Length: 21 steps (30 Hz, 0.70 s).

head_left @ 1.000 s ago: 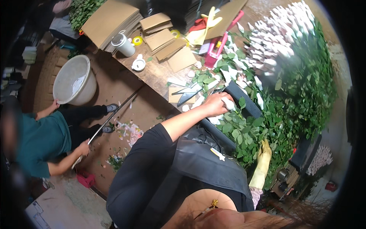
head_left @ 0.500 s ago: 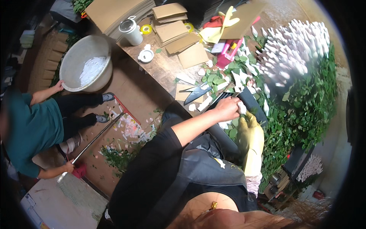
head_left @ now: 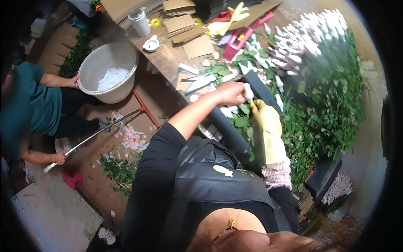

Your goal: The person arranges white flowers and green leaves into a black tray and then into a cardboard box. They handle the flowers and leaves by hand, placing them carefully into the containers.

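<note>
My bare left hand is closed at the head of a rose whose bud is covered by a white sleeve. Just below the bud, my right hand, in a yellow rubber glove, curls its fingers around the stem; the stem itself is mostly hidden. Leaves hang beside the glove, between two dark padded rails of a trough-like stand. More white-sleeved buds lie near my left wrist.
White-sleeved roses are heaped at right. On the table are scissors, cardboard pieces, a pink tape dispenser and a cup. At left a co-worker holds a tub and a long-handled sweeper.
The view has shifted a little. Both my hands stay together at the rose, its bud now more exposed. The co-worker has pulled the tub closer and moved the sweeper's head.
</note>
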Tool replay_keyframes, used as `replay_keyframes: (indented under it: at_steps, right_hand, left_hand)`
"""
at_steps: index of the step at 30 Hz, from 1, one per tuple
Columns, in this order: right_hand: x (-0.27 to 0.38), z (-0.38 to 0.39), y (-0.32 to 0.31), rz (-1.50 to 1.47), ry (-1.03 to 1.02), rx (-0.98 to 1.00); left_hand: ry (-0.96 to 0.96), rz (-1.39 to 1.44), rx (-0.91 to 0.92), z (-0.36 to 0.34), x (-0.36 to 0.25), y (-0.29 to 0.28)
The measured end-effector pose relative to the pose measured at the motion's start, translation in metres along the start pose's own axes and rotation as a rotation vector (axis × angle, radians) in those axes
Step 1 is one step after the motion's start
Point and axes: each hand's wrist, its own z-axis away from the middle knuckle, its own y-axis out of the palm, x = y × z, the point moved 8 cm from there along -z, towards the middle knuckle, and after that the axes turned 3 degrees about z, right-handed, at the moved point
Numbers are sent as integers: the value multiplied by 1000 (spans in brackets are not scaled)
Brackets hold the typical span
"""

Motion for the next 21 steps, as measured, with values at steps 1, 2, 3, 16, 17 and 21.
replay_keyframes:
  at_steps: [1,2,3,16,17,21]
  right_hand:
    - [-9,-2,4,-86,31,36]
    - [-22,-9,13,-67,22,-34]
    - [-21,-11,13,-28,5,-28]
    - [-47,-18,24,-45,-9,-76]
    - [-44,-17,25,-30,-37,-129]
    - [-33,-14,31,27,-96,-213]
  left_hand:
    - [0,28,-2,2,-1,-2]
    - [10,96,-9,2,-5,-1]
    - [9,158,-25,5,-4,-4]
    - [-101,169,-15,7,-13,-14]
    - [-91,176,-22,6,-12,-14]
    - [-98,215,23,4,-9,-13]
